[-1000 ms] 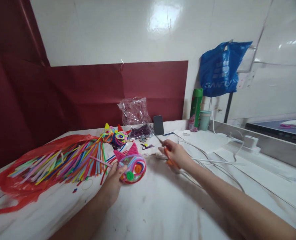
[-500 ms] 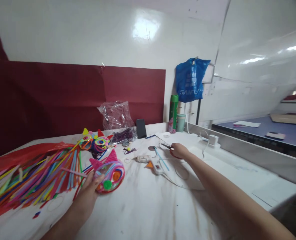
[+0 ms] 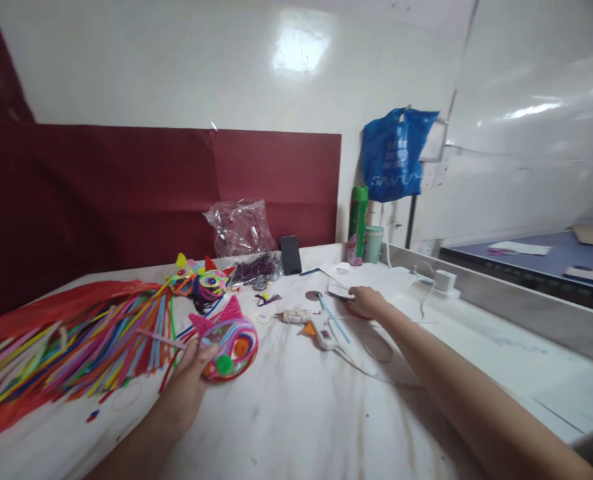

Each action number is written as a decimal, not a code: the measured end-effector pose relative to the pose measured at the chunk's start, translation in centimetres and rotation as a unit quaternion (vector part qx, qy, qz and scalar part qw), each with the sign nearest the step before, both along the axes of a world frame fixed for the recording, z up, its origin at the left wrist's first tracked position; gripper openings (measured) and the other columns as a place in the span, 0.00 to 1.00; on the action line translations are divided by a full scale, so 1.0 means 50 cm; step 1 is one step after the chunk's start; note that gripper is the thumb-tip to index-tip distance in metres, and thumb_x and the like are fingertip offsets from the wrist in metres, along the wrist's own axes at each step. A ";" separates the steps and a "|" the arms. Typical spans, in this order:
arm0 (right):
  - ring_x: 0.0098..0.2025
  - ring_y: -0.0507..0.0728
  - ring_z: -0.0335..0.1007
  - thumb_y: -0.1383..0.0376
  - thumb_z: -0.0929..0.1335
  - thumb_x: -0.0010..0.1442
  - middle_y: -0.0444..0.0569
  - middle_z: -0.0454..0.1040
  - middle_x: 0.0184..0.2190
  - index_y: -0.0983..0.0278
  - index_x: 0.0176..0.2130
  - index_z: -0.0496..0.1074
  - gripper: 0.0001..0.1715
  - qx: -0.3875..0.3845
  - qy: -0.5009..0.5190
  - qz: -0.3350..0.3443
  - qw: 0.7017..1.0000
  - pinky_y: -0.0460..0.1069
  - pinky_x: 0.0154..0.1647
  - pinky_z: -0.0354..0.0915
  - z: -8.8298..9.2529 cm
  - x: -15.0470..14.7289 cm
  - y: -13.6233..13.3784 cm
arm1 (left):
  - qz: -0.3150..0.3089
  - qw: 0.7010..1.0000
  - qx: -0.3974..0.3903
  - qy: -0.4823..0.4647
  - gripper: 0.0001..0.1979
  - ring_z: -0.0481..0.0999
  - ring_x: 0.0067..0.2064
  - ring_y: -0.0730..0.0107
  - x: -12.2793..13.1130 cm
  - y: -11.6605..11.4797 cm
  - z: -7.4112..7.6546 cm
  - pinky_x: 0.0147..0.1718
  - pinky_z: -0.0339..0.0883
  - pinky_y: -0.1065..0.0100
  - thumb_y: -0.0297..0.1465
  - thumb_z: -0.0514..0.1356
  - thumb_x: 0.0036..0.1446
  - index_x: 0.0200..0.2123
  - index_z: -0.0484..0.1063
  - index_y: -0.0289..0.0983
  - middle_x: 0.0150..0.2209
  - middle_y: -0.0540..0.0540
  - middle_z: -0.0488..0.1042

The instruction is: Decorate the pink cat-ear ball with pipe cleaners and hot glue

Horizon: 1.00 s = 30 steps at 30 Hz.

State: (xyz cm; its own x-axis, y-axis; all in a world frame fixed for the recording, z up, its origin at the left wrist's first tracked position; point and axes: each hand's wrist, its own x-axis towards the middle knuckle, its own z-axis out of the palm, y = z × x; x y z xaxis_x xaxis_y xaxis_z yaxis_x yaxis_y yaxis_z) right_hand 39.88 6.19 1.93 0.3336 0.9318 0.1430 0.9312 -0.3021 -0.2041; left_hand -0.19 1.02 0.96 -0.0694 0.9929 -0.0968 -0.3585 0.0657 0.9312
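Note:
My left hand (image 3: 189, 373) is closed on the edge of a round cat-face craft (image 3: 233, 337) made of coiled pipe cleaners. The craft has pink ears, a green disc and an orange disc, and is held just above the table. A pale pink strip sticks out to the left by the thumb. Far over on the right, my outstretched right hand (image 3: 369, 303) has its fingers closed round the handles of a pair of scissors (image 3: 340, 295), blades pointing left. Nearby lies a white hot glue gun (image 3: 321, 330) with an orange trigger, and a light-blue pipe cleaner (image 3: 337, 323) lies beside it.
Many coloured pipe cleaners (image 3: 101, 347) cover red plastic (image 3: 111, 293) at the left. Two finished-looking cat faces (image 3: 211, 281) sit behind them. Along the back stand a clear bag (image 3: 241, 227), a phone (image 3: 291, 255), a green can (image 3: 357, 220) and a cup (image 3: 373, 244). The glue-gun cord (image 3: 356, 363) trails right.
The view has turned slightly left, so everything sits a little further right in the picture. Both hands keep their holds, and the scissors appear slightly tilted compared with before.

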 end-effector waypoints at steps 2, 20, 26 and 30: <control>0.54 0.68 0.69 0.68 0.69 0.62 0.64 0.74 0.50 0.71 0.51 0.72 0.17 0.036 0.007 0.013 0.999 0.63 0.54 0.64 0.025 -0.019 -0.010 | 0.016 1.000 -0.012 -0.009 0.31 0.71 0.60 0.56 0.005 -0.008 0.009 0.55 0.70 0.59 0.30 0.65 0.53 0.61 0.63 0.43 0.58 0.41 0.73; 0.51 0.62 0.71 0.57 0.73 0.54 0.57 0.72 0.54 0.64 0.55 0.66 0.32 0.175 0.452 0.329 0.810 0.53 0.41 0.71 -0.001 -0.428 -0.143 | -0.079 0.991 0.097 0.040 0.34 0.79 0.49 0.58 0.004 -0.036 0.011 0.50 0.70 0.61 0.32 0.69 0.45 0.57 0.65 0.41 0.46 0.43 0.79; 0.49 0.61 0.71 0.63 0.71 0.53 0.54 0.73 0.49 0.63 0.50 0.69 0.24 0.181 0.458 0.313 0.812 0.52 0.41 0.71 -0.015 -0.430 -0.142 | -0.086 0.986 0.123 0.079 0.32 0.79 0.47 0.59 0.013 -0.042 0.019 0.46 0.70 0.64 0.31 0.69 0.43 0.53 0.67 0.39 0.48 0.43 0.79; 0.47 0.60 0.72 0.67 0.70 0.52 0.53 0.74 0.47 0.63 0.47 0.70 0.20 0.184 0.470 0.301 0.809 0.52 0.41 0.71 -0.017 -0.428 -0.144 | -0.088 0.981 0.131 0.109 0.32 0.79 0.44 0.60 0.017 -0.047 0.021 0.45 0.70 0.65 0.30 0.69 0.42 0.52 0.67 0.38 0.46 0.43 0.79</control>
